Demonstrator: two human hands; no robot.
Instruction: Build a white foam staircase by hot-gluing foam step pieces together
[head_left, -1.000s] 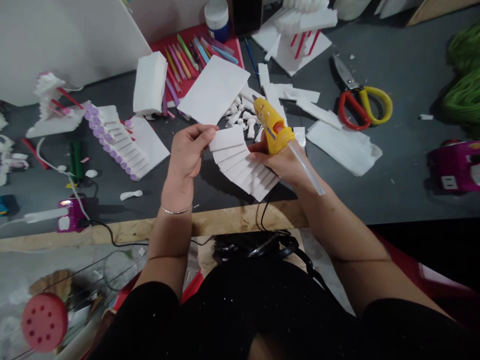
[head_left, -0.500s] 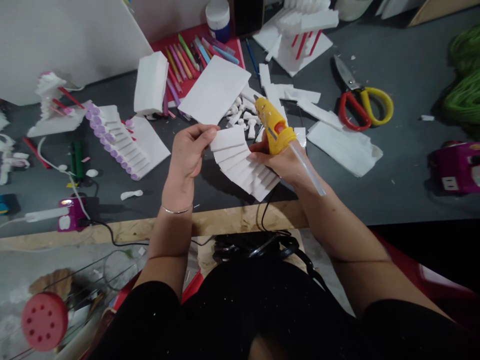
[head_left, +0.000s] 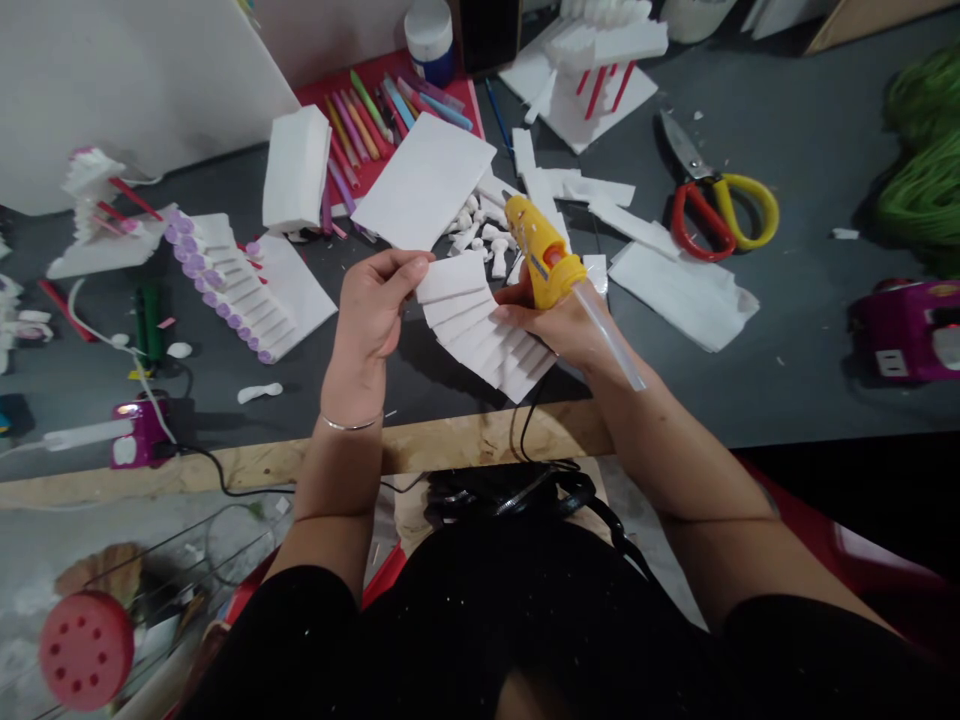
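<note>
A small curved staircase of white foam strips (head_left: 480, 325) hangs above the table's front edge between my hands. My left hand (head_left: 379, 305) pinches the outer end of its top step between thumb and fingers. In my right hand (head_left: 559, 315) is a yellow hot glue gun (head_left: 540, 250), its nozzle pointing away from me and a clear glue stick jutting out of its back. Right-hand fingertips also touch the staircase's inner side. Behind it lie small white foam posts (head_left: 480, 235) and a white foam sheet (head_left: 424, 180).
Scissors (head_left: 712, 200) with red and yellow handles lie at the right by foam offcuts (head_left: 686, 290). A straight staircase model (head_left: 232, 290) with purple discs stands at left. Colored pens (head_left: 375, 125) sit behind; purple power sockets (head_left: 139, 430) and green yarn (head_left: 922, 160) are at the sides.
The whole view has shifted slightly, so everything sits a little further left. Both hands keep their hold on the staircase and glue gun with hardly any movement.
</note>
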